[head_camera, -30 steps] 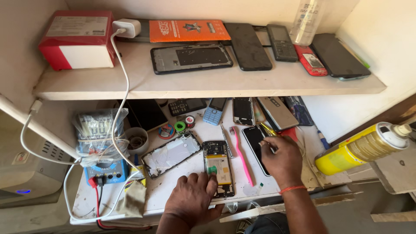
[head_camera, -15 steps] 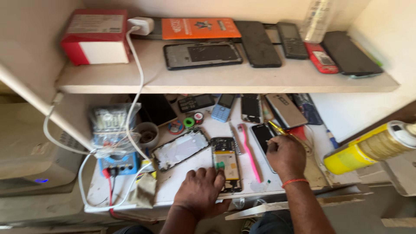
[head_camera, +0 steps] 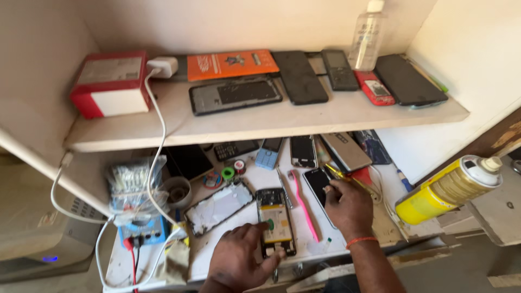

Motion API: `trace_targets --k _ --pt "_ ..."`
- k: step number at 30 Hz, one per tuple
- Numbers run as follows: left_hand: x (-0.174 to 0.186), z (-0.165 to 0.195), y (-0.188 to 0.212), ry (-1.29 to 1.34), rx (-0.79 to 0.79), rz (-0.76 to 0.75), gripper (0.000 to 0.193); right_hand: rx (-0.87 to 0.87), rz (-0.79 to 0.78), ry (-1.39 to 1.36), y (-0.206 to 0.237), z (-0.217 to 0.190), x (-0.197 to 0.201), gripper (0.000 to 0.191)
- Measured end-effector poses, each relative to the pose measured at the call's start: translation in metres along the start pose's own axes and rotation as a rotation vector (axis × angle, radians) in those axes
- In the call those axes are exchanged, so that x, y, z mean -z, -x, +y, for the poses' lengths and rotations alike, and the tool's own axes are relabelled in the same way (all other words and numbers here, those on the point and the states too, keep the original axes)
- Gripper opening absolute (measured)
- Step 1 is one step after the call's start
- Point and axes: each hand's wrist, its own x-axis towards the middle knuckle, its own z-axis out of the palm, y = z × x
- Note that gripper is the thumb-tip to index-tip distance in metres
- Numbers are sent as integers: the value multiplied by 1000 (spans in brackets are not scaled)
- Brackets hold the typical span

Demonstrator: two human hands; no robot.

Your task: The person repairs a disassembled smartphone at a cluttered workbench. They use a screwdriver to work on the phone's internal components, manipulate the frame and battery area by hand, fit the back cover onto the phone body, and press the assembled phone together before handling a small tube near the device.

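Head view: an opened phone (head_camera: 277, 221) is steadied on the bench (head_camera: 217, 255) by the left hand (head_camera: 239, 260), while the right hand (head_camera: 347, 203) is held over a black phone (head_camera: 317, 184).

The left grip is spread, with fingertips pressed on the opened phone's lower half and nothing clamped. The right grip is curled together around a thin yellow tool (head_camera: 339, 174), whose tip is pointed up and left above the black phone. A pink toothbrush (head_camera: 304, 203) is laid between the two phones. A bare frame (head_camera: 220, 207) is set just left of the opened phone. Farther out, a yellow spray can (head_camera: 448, 190) is seen at the right, and a red box (head_camera: 111, 84) and more handsets are kept on the shelf (head_camera: 260, 122) above.
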Motion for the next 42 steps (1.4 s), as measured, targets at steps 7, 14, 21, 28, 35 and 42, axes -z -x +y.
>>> trace_targets --k 7,14,21,28,35,42 --pt "-20 -3 -81 118 231 112 40 38 -6 91 -5 -6 -6 4" --pt "-60 -19 -191 -40 610 -172 80 120 38 98 -2 -5 -9 1" --pt "-101 -31 -213 -52 767 -206 77 43 22 154 5 -1 -17 3" --pt "-104 -17 -179 288 737 312 45 -22 60 146 5 -2 -20 4" --pt "-62 3 -92 840 560 669 22 40 64 -381 12 -16 -23 6" --pt "-35 4 -43 399 493 699 18 -721 -426 -1314 6 -51 -33 8"
